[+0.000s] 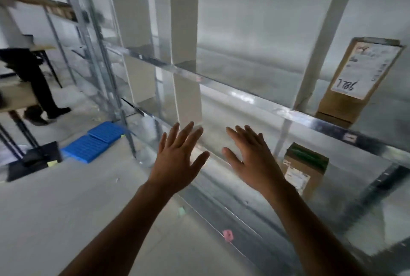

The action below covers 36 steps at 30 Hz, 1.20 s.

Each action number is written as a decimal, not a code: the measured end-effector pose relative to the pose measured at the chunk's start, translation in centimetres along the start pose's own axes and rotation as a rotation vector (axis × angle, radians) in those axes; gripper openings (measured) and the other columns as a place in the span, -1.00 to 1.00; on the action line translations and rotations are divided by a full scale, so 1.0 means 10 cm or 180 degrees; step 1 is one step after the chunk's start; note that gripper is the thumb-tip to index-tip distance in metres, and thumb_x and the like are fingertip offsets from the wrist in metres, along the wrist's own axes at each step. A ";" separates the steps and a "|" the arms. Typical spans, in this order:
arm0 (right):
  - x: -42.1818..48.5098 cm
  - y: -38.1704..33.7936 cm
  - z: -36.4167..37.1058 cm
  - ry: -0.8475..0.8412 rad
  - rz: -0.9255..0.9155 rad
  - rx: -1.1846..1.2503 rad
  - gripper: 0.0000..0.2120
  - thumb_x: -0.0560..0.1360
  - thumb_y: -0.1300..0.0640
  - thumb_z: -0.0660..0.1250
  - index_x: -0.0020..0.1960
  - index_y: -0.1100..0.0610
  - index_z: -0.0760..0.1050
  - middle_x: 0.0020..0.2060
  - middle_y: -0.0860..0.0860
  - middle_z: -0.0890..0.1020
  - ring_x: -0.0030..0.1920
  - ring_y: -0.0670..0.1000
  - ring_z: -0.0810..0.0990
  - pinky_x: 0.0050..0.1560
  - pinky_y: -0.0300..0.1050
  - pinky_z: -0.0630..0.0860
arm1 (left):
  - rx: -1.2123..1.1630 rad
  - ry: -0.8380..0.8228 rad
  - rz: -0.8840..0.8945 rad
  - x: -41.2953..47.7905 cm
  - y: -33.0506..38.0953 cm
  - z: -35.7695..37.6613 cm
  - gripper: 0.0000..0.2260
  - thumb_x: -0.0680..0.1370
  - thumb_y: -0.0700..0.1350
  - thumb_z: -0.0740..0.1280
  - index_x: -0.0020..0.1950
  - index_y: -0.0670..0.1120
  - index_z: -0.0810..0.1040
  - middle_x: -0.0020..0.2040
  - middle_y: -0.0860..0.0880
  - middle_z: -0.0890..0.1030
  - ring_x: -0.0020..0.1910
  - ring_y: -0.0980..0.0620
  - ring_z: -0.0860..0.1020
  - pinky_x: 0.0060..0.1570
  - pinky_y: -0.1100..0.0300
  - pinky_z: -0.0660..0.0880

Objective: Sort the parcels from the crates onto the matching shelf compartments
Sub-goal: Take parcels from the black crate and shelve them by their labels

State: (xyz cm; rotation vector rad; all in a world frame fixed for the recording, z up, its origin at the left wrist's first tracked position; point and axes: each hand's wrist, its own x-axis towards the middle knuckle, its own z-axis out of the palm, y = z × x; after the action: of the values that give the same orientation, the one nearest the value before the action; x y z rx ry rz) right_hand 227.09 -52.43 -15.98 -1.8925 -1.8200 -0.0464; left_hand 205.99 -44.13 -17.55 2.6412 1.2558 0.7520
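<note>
A metal shelf rack [239,96] with white upright dividers [184,16] fills the view. My left hand [177,160] and my right hand [250,160] are both stretched forward in front of a middle shelf level, fingers spread, holding nothing. A tall brown cardboard parcel [355,80] with a white label stands in a compartment at the upper right. A smaller brown parcel [304,171] with a green top stands one level lower, just right of my right hand.
Blue plastic crates or lids [93,142] lie flat on the floor at the left. Another person's legs [37,85] stand beside a wooden table [15,98] at the far left. Small pink [227,234] and green tags [182,210] mark the lowest shelf edge.
</note>
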 end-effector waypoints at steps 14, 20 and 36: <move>0.60 -3.22 2.34 -0.1179 -0.0944 0.0203 -0.40 0.68 -0.22 0.13 0.68 -0.15 0.08 0.68 0.03 0.12 0.68 0.09 -0.03 0.65 0.19 -0.10 | 0.0370 0.0207 -0.1881 -2.09 -3.08 -1.11 -0.36 0.58 0.39 -0.04 0.64 0.23 0.08 0.68 0.08 0.05 0.66 -0.10 -0.17 0.57 -0.18 -0.21; 0.66 -3.92 3.38 -0.1774 -0.1178 0.0141 -0.39 0.68 -0.26 0.04 0.68 -0.15 0.04 0.68 0.03 0.12 0.68 0.11 -0.05 0.65 0.23 -0.11 | 0.0314 0.0027 -0.2579 -2.76 -3.87 -1.01 -0.36 0.59 0.37 -0.02 0.65 0.18 0.10 0.68 0.08 0.04 0.66 -0.11 -0.15 0.59 -0.20 -0.17; 2.47 -6.02 5.56 -0.2372 -0.2027 0.0369 -0.33 0.64 -0.36 -0.13 0.68 -0.14 -0.05 0.69 0.04 0.07 0.69 0.15 -0.08 0.61 0.26 -0.12 | 0.0679 -0.0057 -0.3594 -2.71 -6.64 -1.72 -0.40 0.64 0.33 0.02 0.65 0.20 0.05 0.69 0.08 -0.02 0.65 -0.06 -0.21 0.58 -0.15 -0.24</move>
State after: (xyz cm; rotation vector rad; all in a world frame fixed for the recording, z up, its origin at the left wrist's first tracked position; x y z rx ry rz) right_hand 155.18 -10.23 -35.28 -1.2446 -2.7802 0.6010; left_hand 137.11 -23.33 -33.73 1.5361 2.4817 0.3753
